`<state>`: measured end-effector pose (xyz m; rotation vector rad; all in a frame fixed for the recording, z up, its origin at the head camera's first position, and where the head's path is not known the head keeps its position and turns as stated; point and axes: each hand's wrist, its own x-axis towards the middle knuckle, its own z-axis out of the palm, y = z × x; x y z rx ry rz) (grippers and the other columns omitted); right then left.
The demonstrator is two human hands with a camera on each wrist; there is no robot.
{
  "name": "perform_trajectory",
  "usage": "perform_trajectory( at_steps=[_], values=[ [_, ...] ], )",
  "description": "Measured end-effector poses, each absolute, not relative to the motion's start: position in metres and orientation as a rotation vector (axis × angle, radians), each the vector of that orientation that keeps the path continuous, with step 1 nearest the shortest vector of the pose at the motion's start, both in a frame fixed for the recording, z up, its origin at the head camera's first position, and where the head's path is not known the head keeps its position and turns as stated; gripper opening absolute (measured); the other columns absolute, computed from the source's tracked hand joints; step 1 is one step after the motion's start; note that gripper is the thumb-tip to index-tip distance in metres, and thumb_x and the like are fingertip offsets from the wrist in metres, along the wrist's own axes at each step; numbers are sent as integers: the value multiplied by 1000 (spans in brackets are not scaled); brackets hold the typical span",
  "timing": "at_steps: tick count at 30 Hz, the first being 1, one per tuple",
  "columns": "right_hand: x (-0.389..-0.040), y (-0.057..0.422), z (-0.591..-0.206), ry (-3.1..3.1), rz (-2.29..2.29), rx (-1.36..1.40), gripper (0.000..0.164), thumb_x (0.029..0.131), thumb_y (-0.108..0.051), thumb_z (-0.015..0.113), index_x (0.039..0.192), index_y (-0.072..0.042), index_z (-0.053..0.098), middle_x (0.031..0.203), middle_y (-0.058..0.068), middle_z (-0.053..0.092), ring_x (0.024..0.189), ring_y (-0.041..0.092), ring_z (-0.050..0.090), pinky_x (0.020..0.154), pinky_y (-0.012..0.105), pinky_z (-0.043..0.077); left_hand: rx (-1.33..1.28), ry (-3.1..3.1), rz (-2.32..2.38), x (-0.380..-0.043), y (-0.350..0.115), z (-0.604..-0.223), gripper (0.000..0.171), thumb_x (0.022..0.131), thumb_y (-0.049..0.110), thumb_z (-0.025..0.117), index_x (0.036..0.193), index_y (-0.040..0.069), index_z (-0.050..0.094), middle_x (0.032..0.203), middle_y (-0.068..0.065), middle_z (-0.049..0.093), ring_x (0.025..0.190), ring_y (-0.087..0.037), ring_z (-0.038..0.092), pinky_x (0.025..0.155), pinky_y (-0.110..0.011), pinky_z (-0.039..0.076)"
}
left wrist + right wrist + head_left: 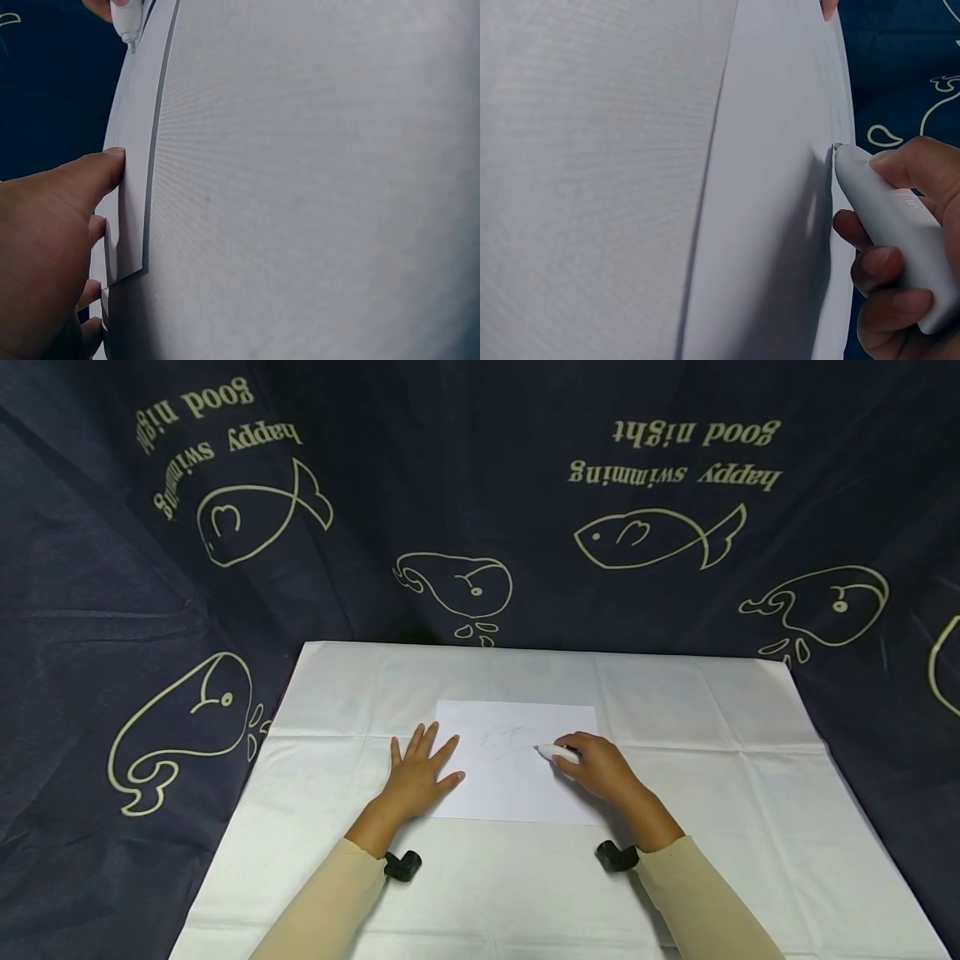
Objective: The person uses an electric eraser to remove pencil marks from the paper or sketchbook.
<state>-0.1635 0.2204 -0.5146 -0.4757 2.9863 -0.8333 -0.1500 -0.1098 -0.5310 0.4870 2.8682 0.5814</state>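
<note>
Sleeves (318, 902) converge; left hand (416, 781) splayed at paper's (510, 793) edge; right hand (603, 768) grips tool (891, 229)

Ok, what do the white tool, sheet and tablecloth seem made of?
Tool: probably hard plastic, smooth and satin, with soft shading along its rounded body; its small tip looks grey, perhaps metal.
Sheet: likely paper, matt, thin with straight-cut edges.
Tablecloth: seems woven fabric, matt; the wrist views show a fine weave, the head view fold creases.

Over the paper (502, 797), the left hand (416, 779) and white tool (557, 752) flank a passage.
</note>
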Motion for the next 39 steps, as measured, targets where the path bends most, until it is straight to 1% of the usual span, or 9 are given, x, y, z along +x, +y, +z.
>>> perform_trajectory(
  at_steps=[8,12,16,25,35,39],
  values=[
    [-163,221,-513,2981,-857,-488,23,90,-19,75,110,-7,75,105,8,76,95,26,70,85,46,54,483,2862,602,-149,-109,-529,68,100,53,55,159,23,36,170,-17,12,158,-42,3,117,-77,-2],
    [-164,221,-513,2972,-856,-496,22,90,-19,75,109,-7,76,104,7,76,93,24,69,83,45,54,487,2863,602,-149,-109,-530,68,100,53,55,159,23,36,170,-17,12,158,-42,3,117,-77,-2],
    [-164,220,-514,2970,-857,-482,22,91,-20,75,109,-7,75,104,7,76,94,24,69,83,44,54,491,2867,602,-149,-109,-529,68,100,53,55,159,23,36,170,-18,13,158,-42,4,117,-77,-2],
    [-165,219,-515,2958,-860,-485,23,91,-20,74,110,-7,75,106,8,76,98,28,70,86,47,54,490,2881,591,-149,-109,-532,68,100,54,54,158,23,37,170,-18,13,158,-42,4,117,-77,-1],
    [-163,219,-514,2953,-878,-500,23,91,-19,74,110,-6,75,106,8,76,99,29,70,88,48,55,484,2868,591,-149,-109,-533,68,100,55,53,159,24,35,170,-17,12,158,-41,2,117,-76,-2],
    [-163,219,-514,2974,-871,-478,22,91,-19,74,109,-7,75,105,8,76,97,27,70,86,47,54,489,2866,599,-149,-109,-531,69,100,54,54,159,24,35,171,-17,10,158,-41,2,117,-76,-2]
  ],
)
